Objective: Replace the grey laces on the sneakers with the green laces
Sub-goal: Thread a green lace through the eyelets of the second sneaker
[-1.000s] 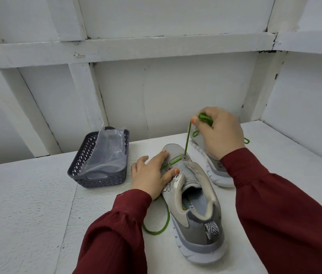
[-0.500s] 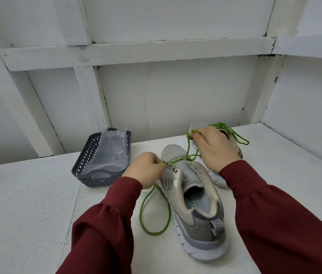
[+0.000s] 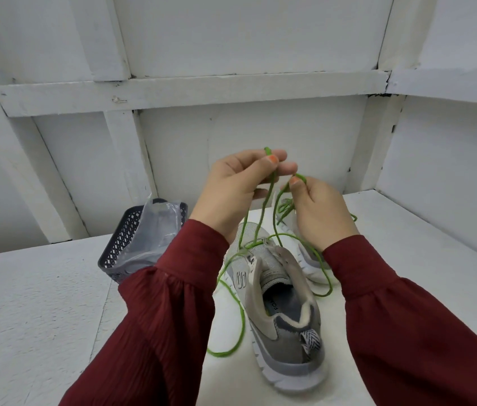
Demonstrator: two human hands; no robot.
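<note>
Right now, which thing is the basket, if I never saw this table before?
Start at the white table and look along its back edge by the wall. Left of the nearer grey sneaker sits the basket. It is the only dark, holey thing, with a clear plastic bag inside.

We are looking into a plain, white-painted work booth, more a makeshift stall than a lived-in room. Rough white wall panels (image 3: 260, 33), braced by painted timber battens (image 3: 190, 90), close in a white counter (image 3: 35, 303) at the back and right. A small grey plastic basket (image 3: 117, 244) on it holds a clear bag (image 3: 158, 224).
</note>
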